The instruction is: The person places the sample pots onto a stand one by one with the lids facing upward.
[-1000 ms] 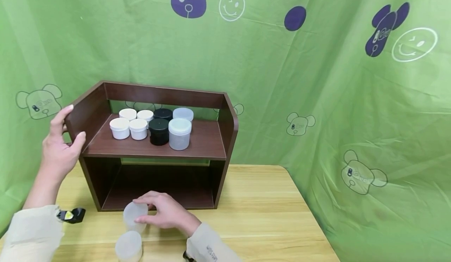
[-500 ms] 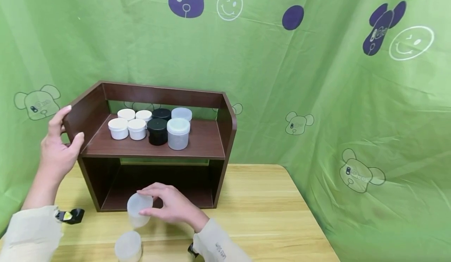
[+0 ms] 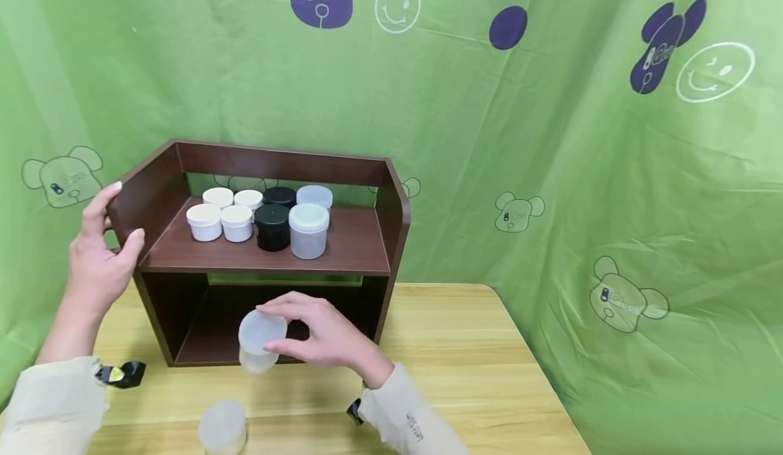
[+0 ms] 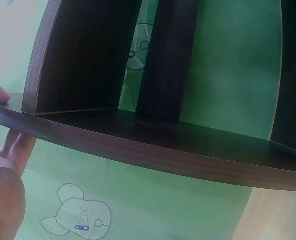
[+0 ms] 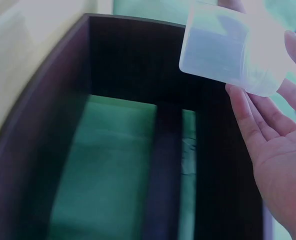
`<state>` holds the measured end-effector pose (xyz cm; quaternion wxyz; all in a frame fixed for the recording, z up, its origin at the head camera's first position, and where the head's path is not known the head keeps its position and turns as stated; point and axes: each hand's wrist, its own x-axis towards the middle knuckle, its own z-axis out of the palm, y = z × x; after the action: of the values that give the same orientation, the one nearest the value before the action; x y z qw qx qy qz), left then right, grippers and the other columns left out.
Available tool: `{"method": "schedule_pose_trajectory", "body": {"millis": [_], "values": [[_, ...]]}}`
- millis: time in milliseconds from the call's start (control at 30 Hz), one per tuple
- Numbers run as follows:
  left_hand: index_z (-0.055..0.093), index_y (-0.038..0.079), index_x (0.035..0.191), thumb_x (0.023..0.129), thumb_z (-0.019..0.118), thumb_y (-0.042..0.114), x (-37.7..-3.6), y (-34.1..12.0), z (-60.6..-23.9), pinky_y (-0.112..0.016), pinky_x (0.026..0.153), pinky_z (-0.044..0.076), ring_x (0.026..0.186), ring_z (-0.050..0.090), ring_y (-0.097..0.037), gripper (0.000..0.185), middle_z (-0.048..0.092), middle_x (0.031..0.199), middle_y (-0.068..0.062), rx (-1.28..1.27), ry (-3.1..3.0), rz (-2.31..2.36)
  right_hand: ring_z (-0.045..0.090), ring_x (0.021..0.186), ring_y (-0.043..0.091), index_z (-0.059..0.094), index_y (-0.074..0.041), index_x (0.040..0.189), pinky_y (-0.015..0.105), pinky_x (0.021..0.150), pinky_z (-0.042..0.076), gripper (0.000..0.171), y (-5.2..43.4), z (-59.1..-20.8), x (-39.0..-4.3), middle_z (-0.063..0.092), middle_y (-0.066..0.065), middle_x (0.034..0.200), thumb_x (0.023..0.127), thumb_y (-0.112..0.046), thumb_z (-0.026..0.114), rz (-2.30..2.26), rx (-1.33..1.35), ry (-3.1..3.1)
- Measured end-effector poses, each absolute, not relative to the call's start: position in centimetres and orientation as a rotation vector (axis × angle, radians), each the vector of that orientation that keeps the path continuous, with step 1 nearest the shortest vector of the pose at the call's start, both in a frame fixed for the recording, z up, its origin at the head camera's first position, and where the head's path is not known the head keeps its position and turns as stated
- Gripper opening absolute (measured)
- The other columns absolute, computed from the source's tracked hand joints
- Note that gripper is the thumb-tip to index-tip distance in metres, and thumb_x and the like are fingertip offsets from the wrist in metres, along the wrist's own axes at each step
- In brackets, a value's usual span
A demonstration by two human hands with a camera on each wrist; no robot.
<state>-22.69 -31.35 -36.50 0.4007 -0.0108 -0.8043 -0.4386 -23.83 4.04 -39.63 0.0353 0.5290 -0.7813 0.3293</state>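
Note:
In the head view my right hand (image 3: pixel 324 332) pinches a translucent lidded jar (image 3: pixel 262 339) between thumb and fingers, in front of the lower shelf opening. The right wrist view shows the same jar (image 5: pixel 223 50) from the side, its clear wall between fingers (image 5: pixel 260 117) and thumb. My left hand (image 3: pixel 100 258) grips the left side panel of the dark brown shelf unit (image 3: pixel 269 264), thumb at the front edge. The left wrist view catches that hand (image 4: pixel 5 195) with fingers on both faces of the panel. A second translucent jar (image 3: pixel 223 428) stands on the table near the front.
On the upper shelf stand several white jars (image 3: pixel 204 222), two black jars (image 3: pixel 272 227) and two translucent jars (image 3: pixel 308 232), grouped in two rows. The wooden table (image 3: pixel 465 366) extends to the right. A green printed cloth (image 3: pixel 459 128) hangs behind and at the sides.
My right hand has lifted the jar off the table and carried it up and right, toward the lower shelf opening. The left hand keeps its grip on the side panel.

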Motion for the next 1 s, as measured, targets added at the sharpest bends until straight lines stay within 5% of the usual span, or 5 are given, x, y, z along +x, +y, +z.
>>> {"method": "schedule_pose_trajectory", "body": {"millis": [1000], "values": [[0.033, 0.028, 0.159, 0.097, 0.06, 0.012, -22.5, -31.2, -36.3, 0.005, 0.065, 0.043, 0.103, 0.043, 0.014, 0.069, 0.055, 0.139, -0.037, 0.011, -2.053, -1.127, 0.065, 0.113, 0.015, 0.067, -0.008, 0.137, 0.031, 0.096, 0.061, 0.053, 9.1, -31.3, -24.1, 0.071, 0.006, 0.125, 0.087, -0.018, 0.083, 1.065, 1.43, -2.158]]}}
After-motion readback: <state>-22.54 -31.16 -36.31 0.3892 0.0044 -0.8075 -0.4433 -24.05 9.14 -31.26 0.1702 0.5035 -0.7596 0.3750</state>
